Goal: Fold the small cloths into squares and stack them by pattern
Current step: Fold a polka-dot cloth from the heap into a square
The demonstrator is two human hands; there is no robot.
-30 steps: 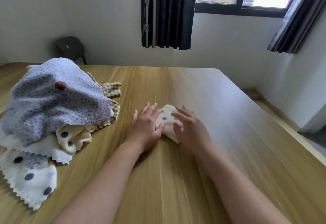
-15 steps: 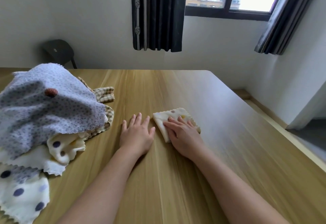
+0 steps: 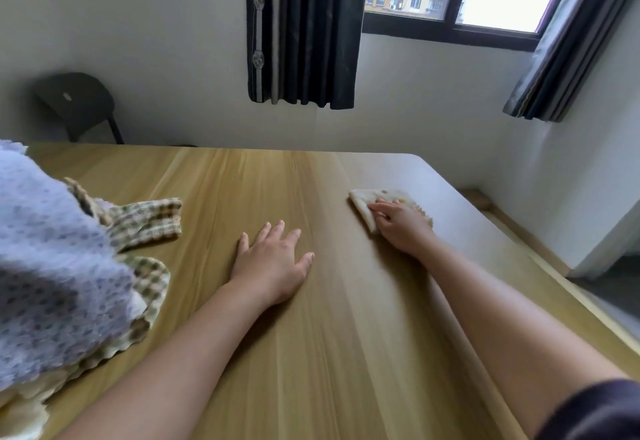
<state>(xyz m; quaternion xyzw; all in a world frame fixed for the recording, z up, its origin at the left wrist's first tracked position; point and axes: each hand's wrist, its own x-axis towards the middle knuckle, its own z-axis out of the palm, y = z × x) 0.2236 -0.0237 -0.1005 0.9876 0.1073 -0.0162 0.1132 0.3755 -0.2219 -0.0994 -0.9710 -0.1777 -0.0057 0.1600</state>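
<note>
Body in view: two arms only, both entering from the lower edge.

Left hand [image 3: 273, 263]: bare. Nails short and rounded, showing on the thumb and four fingers.

Left forearm [image 3: 166, 363]: bare along its whole visible length, smooth, no covering.

Right hand [image 3: 398, 225]: bare. Nails too small and blurred to describe.

Right forearm [image 3: 502, 311]: bare from the wrist to past the elbow.

Sleeve [image 3: 595, 412]: on the right upper arm, in the bottom right corner. Dark, near black, matte cloth. The hem runs in a curve across the arm. Weave and stitching too blurred to tell.
</note>
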